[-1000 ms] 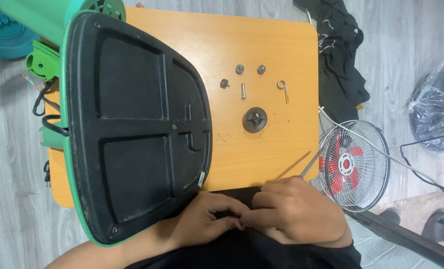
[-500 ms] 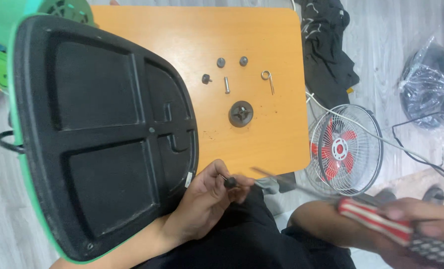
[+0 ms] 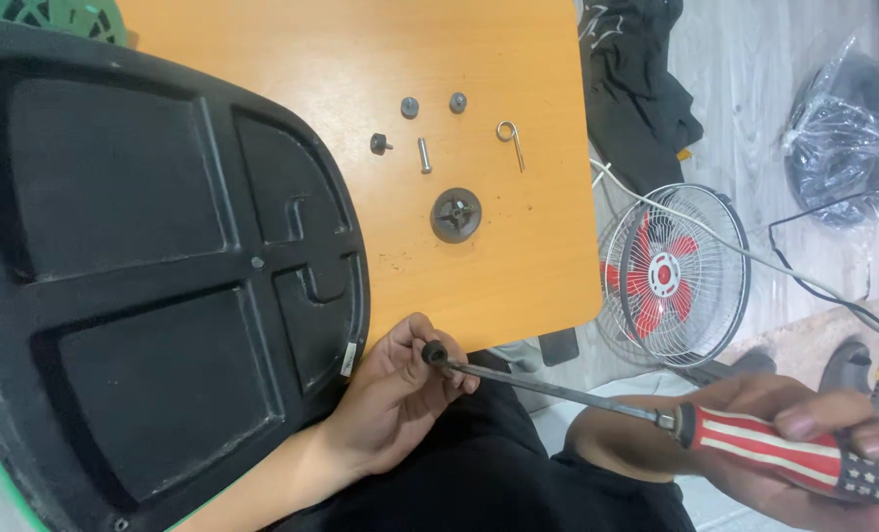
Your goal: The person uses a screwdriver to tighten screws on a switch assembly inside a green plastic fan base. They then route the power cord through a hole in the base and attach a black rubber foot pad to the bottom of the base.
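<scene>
— What was held in the left hand (image 3: 385,409)?

— A small black knob (image 3: 434,352) was pinched between the thumb and fingertips (image 3: 456,377). It was held just off the near edge of the orange table (image 3: 499,256), above the lap.

— And the right hand (image 3: 804,453)?

— It was wrapped tight around the striped handle of a screwdriver (image 3: 755,448). The long metal shaft (image 3: 558,387) was pointed at the knob, and the tip looked to be touching it.

— What was lying close by?

— A big black fan base (image 3: 154,286) was tipped up on the table, just beside the left hand. Farther up, some small parts were laid out: a round black cap (image 3: 455,215), a silver pin (image 3: 424,155), a bent clip (image 3: 509,141), two grey nuts (image 3: 410,106) and a little black screw (image 3: 380,144). A fan with red blades (image 3: 671,276) was set on the floor.

— What could go wrong?

— The knob is tiny and only pinched. If the screwdriver were pushed too hard, the tip could slip off and a finger could be poked. The knob could also be dropped and lost on the floor.
</scene>
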